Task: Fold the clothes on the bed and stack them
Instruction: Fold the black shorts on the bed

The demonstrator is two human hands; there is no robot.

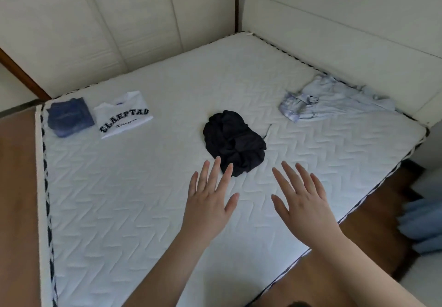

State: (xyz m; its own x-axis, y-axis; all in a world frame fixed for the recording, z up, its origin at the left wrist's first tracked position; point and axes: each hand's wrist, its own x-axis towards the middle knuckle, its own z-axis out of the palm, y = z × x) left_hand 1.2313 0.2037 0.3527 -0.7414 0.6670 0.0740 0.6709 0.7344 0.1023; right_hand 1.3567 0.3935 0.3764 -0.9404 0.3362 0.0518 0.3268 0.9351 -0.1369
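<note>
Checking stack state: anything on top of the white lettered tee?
Nothing lies on the white tee; its print shows fully. The folded blue garment sits beside it. What's beneath the tee is hidden.

Mattress [148, 206]: wide bare quilted stretch in front of both hands, nothing lying on it. Left hand [210, 201] and right hand [301, 199] spread flat, empty, with a clear gap between them. Black heap [235, 141] sits mid-bed, just past the left fingertips; open surface all round it. Blue fold [69, 118] and white tee [124, 118] side by side, touching, at far left edge. Pale shirt [334, 101] against the headboard [346, 27] at right. Wall panels [107, 32] close off the far side.
</note>
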